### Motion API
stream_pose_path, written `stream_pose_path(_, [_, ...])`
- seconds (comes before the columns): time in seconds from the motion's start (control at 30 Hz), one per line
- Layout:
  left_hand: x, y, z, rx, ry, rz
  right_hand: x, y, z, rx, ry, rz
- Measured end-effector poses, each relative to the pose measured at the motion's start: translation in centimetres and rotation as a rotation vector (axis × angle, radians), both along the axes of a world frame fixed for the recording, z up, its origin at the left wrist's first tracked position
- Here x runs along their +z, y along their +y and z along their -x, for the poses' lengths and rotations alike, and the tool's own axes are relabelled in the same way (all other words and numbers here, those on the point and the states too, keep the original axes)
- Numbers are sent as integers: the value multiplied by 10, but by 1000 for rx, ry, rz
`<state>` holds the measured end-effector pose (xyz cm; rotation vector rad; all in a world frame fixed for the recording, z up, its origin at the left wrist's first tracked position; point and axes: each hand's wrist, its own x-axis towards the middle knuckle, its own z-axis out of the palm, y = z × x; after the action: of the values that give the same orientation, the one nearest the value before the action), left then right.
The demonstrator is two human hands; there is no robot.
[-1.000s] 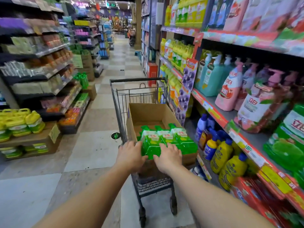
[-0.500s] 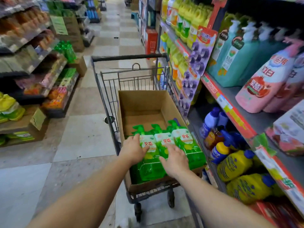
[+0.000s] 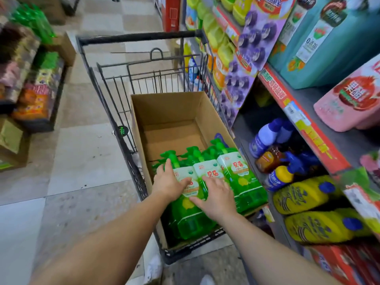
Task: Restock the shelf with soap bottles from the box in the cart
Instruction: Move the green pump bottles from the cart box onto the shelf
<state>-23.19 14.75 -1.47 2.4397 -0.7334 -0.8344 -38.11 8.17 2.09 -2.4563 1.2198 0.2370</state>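
Both bare forearms reach forward from the bottom edge toward the box (image 3: pixel 181 108), the landmark here, which sits inside the cart (image 3: pixel 115 103). The left hand (image 3: pixel 169 183) lies on the leftmost green soap bottle (image 3: pixel 186 204) at the near end of the box, thumb stretched along the bottle's neck toward its pump, fingers curled over the white label; whether it has really closed round the bottle cannot be told. The right hand (image 3: pixel 216 197) rests beside it, fingers spread wide and flat across the middle bottle (image 3: pixel 207 171), thumb pointing left onto the first bottle; it presses rather than grasps. A third bottle (image 3: pixel 238 177) lies against the box's right wall. All three lie on their backs, side by side and touching, pumps pointing to the far end, over more green bottles beneath.

Past the pumps, the far half of the box shows bare cardboard floor. Beyond the box stand the cart's wire front and its black handle bar (image 3: pixel 139 38).

Right of the box, the shelf (image 3: pixel 296 112) holds yellow bottles (image 3: pixel 302 195) lying low down, blue and white bottles (image 3: pixel 265 136) behind them, and pink (image 3: pixel 349 103) and teal (image 3: pixel 320 48) bottles on the level above. Left of the box is tiled floor (image 3: pixel 82 157), with blurred stock across the aisle.
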Motion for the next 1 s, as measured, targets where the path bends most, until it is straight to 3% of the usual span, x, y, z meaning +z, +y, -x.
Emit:
stream_pose_path(0.33, [-4,-2,7,193,101,182,-15,-10,6,83,-92,17])
stream_pose_path(0.8, [2,0,14,555,263,204,-21,-7,10,115,-94,44])
stream_pose_path(1.0, [7,2,20,615,330,392,-20,-6,11,124,-88,27])
